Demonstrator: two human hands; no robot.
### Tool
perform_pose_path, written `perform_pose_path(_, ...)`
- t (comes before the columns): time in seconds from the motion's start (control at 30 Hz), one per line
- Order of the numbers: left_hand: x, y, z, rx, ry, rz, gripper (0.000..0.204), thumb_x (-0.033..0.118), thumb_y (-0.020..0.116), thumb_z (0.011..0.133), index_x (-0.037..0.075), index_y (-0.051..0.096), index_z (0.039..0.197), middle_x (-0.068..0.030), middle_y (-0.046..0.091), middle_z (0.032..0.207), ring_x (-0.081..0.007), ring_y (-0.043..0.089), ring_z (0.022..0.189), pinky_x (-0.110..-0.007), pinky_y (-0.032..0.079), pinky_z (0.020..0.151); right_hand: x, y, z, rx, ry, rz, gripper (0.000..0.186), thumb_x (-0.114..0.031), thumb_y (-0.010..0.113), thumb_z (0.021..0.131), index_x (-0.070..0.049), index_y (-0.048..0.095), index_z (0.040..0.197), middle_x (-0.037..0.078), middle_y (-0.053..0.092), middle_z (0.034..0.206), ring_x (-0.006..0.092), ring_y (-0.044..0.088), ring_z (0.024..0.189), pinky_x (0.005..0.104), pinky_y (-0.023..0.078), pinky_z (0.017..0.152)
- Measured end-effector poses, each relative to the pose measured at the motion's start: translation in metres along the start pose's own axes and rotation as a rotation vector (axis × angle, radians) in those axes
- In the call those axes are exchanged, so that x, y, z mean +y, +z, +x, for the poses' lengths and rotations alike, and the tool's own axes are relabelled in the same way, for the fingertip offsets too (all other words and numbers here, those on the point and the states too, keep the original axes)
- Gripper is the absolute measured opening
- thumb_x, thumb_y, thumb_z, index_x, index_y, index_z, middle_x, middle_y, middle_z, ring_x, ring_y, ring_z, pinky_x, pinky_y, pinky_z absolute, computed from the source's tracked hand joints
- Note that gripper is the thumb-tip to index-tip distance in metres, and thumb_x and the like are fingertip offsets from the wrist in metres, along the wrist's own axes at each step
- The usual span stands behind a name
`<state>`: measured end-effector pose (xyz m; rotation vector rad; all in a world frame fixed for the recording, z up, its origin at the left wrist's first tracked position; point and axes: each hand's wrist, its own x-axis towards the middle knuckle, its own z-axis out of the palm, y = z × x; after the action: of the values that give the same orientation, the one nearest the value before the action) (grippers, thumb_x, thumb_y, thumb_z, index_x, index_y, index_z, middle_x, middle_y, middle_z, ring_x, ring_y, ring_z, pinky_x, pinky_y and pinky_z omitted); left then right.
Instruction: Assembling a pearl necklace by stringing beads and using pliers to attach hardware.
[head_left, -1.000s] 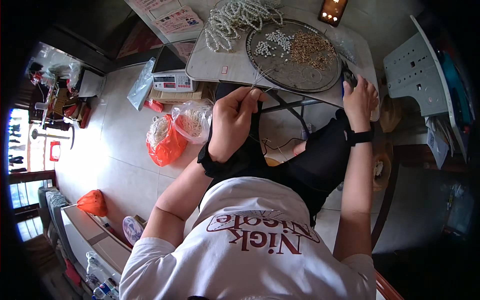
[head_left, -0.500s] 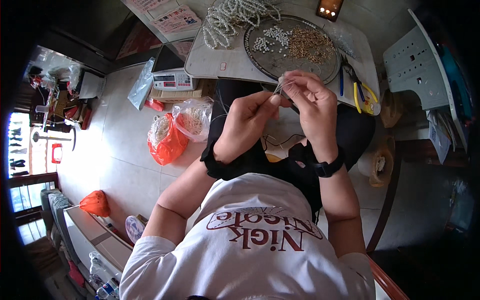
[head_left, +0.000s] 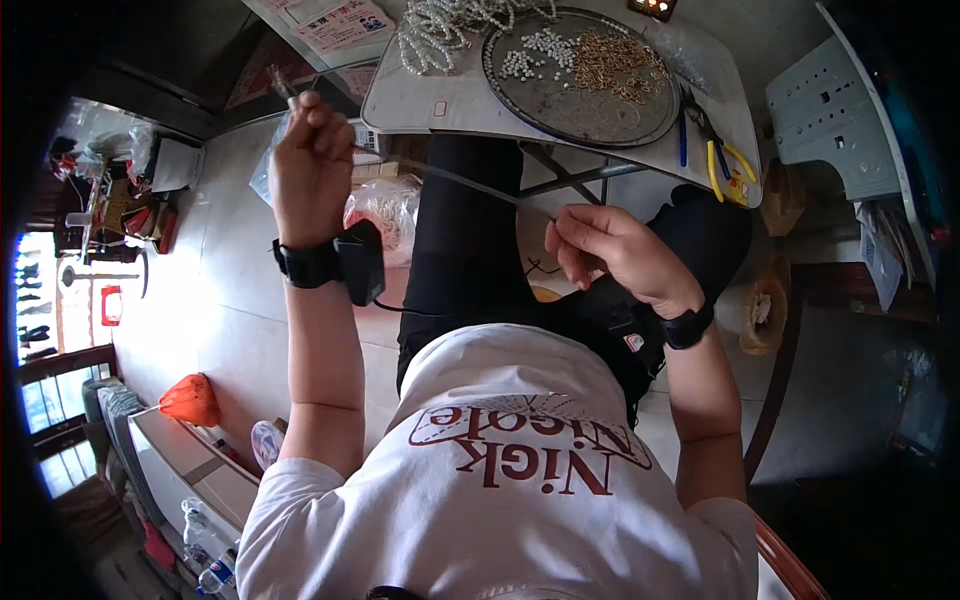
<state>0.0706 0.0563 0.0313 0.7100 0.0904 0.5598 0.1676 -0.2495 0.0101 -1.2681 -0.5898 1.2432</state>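
A thin, pale translucent cord point(head_left: 455, 178) runs slantwise between my two hands, above my lap. My left hand point(head_left: 312, 165) is raised at the far left, fingers curled around one end of the cord. Past those fingertips sticks a blurred, whitish wisp point(head_left: 282, 82) that I cannot make out clearly. Lower and to the right, my right hand point(head_left: 625, 255) pinches the other end between thumb and fingers. Beyond the hands, a round dark tray point(head_left: 560, 115) on the table holds white beads point(head_left: 548, 45) and small gold-coloured pieces point(head_left: 620, 65).
Strings of white beads point(head_left: 430, 35) lie at the back left of the table point(head_left: 405, 105). Yellow-handled pliers point(head_left: 722, 160) rest at its right edge. A clear plastic bag point(head_left: 385, 215) stands on the floor at left, and a grey perforated panel point(head_left: 835, 125) is at right.
My hands were together near the tray's front edge. Now they are wide apart: the left has swung up and left, the right down toward my lap, with the cord drawn out between them.
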Motion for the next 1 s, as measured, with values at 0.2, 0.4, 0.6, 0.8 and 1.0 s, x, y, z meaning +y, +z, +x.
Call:
perform_pose_path(0.2, 0.035, -0.058, -0.006, 0.137, 0.123, 0.151, 0.012, 0.011, 0.045, 0.097, 0.002, 0.051, 0.095, -0.0016, 0.046, 0.074, -0.0091, 0.03, 0.057, -0.022, 0.028, 0.053, 0.014, 0.003, 0.003, -0.067, 0.172, 0.151, 0.03, -0.031, 0.047, 0.097, -0.006, 0.06, 0.086, 0.002, 0.062, 0.075, 0.0102, 0.059, 0.068, 0.0229, 0.049, 0.067)
perform_pose_path(0.4, 0.022, -0.07, -0.021, 0.423, 0.177, 0.381, 0.02, 0.021, 0.047, 0.098, 0.003, 0.053, 0.093, 0.0008, 0.044, 0.071, -0.0073, 0.027, 0.055, -0.021, 0.026, 0.052, 0.026, 0.007, 0.018, -0.078, 0.177, 0.185, 0.026, -0.028, 0.05, 0.095, -0.006, 0.062, 0.087, 0.003, 0.064, 0.078, 0.0096, 0.06, 0.07, 0.0231, 0.05, 0.07)
perform_pose_path(0.6, 0.011, -0.085, -0.029, 0.36, 0.078, 0.268, 0.017, 0.017, 0.044, 0.099, 0.003, 0.051, 0.094, 0.0003, 0.045, 0.071, -0.0072, 0.028, 0.054, -0.02, 0.027, 0.051, 0.03, 0.008, 0.02, -0.017, 0.162, 0.184, 0.025, -0.027, 0.052, 0.093, -0.006, 0.064, 0.084, 0.003, 0.064, 0.078, 0.0086, 0.06, 0.07, 0.0224, 0.05, 0.07)
perform_pose_path(0.8, 0.007, -0.109, -0.028, 0.345, 0.036, 0.186, 0.016, 0.015, 0.044, 0.098, 0.002, 0.052, 0.094, -0.0004, 0.047, 0.072, -0.0073, 0.032, 0.053, -0.021, 0.028, 0.05, 0.038, 0.002, 0.023, 0.027, 0.106, 0.152, 0.024, -0.024, 0.052, 0.091, -0.005, 0.066, 0.083, 0.006, 0.065, 0.075, 0.0112, 0.063, 0.069, 0.0226, 0.051, 0.069)
perform_pose_path(1.0, 0.007, -0.128, -0.035, 0.279, -0.096, -0.088, 0.007, 0.005, 0.045, 0.093, 0.002, 0.051, 0.093, -0.0008, 0.047, 0.07, -0.0076, 0.032, 0.052, -0.02, 0.029, 0.05, 0.046, 0.001, 0.026, 0.035, 0.1, -0.201, 0.026, -0.024, 0.053, 0.09, 0.0, 0.065, 0.089, 0.007, 0.065, 0.084, 0.0154, 0.062, 0.078, 0.0276, 0.05, 0.076)
